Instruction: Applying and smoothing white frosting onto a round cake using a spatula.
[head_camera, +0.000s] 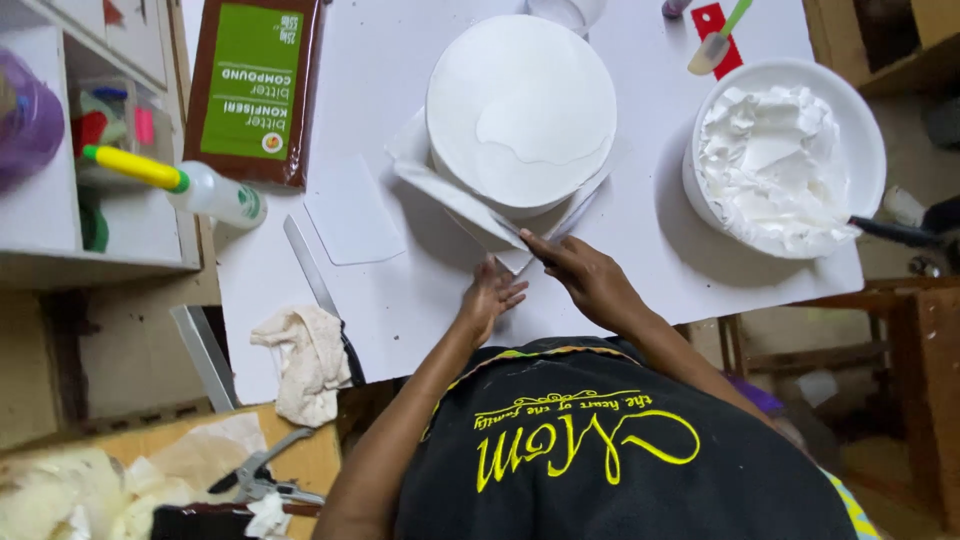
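Observation:
A round white frosted cake (520, 105) stands on a white board (640, 230), with strips of white paper (450, 195) tucked under its near edge. My left hand (488, 298) rests on the board just below the paper, fingers loosely apart. My right hand (580, 272) pinches the near end of a paper strip or thin blade beside the cake's base; which one I cannot tell.
A large white bowl of whipped frosting (780, 160) sits at the right. A white scraper (352, 210), a long knife (310, 265) and a crumpled cloth (305, 360) lie at the left. A brown chocolate block pack (255, 85) and a squeeze bottle (190, 185) are beyond.

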